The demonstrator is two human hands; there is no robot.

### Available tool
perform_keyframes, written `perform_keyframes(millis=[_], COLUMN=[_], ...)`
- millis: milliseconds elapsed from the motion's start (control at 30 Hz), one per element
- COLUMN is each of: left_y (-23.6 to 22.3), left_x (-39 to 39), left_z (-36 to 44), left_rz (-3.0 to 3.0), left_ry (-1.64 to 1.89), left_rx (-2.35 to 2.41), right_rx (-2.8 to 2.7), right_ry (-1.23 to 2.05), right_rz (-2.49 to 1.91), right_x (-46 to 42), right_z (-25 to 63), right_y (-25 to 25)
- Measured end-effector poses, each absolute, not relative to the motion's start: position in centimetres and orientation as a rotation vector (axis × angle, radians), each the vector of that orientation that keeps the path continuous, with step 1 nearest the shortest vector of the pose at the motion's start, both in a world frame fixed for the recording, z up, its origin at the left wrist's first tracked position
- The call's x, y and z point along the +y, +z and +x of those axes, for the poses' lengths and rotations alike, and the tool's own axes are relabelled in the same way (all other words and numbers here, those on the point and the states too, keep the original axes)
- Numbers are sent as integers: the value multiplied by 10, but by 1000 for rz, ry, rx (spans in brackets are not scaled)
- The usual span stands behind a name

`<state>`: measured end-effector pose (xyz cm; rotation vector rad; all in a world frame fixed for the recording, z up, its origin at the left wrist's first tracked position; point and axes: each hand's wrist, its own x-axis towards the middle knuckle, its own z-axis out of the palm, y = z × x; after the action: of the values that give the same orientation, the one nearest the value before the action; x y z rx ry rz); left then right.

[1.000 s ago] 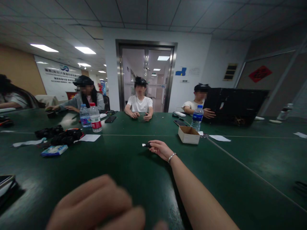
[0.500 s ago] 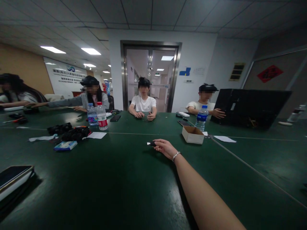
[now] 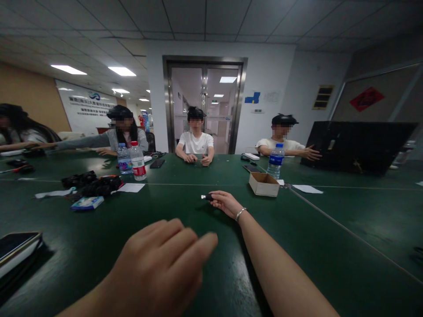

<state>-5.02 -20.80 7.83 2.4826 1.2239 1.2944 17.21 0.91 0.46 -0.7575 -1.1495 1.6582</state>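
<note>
My right hand [image 3: 226,203], with a silver bracelet on its wrist, pinches a small black USB flash drive [image 3: 207,197] just above the green table. Its metal plug points left, away from my fingers. Low in the centre, nearer to me, is my left hand [image 3: 161,259], slightly blurred. The back of that hand faces me, its fingers loosely bent and the index finger reaching out to the right. I see nothing held in it, though the palm side is hidden. The drive lies beyond my left hand, apart from it.
An open cardboard box [image 3: 263,185] and a water bottle [image 3: 276,161] stand right of my right hand. Bottles [image 3: 138,162], black gear [image 3: 101,185] and a blue-white packet [image 3: 87,203] are left. Several people sit across; one person's hands touch a large black case [image 3: 357,147].
My left hand has come into view from below, toward the middle. My right hand keeps the flash drive almost in place. The black case across the table has shifted right.
</note>
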Motion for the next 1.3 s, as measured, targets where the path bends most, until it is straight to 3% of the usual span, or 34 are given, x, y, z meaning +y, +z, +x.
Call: perform_keyframes(millis=[167,267,367,500,600,1067,1300], left_y=[93,64,29,-1,-9,-4,-1], left_x=[-105,-48,-20,-12,-8,-9,-15], left_z=[-24,-16,-9,-3,-3,-4,-2], left_rz=[2254,1928,1586,1404,1466,1554,1648], left_ry=[1133,1029,1035,1259,1226,1094,1144], left_rx=[1430,1571,1315,1130,1145,1246,1073], right_rx=[-1133,-1132,-1161,-1183,-1207,-1195,-1197], right_ry=[1656,1648,1650,1633,1646,1663,1676], right_rz=[-757,-753,-728,-732,-733,-762,-742], right_x=[9,9,11,14,13,6,7], right_z=[171,172,173,173,172,172,172], right_y=[6,6,3,0,1,9,7])
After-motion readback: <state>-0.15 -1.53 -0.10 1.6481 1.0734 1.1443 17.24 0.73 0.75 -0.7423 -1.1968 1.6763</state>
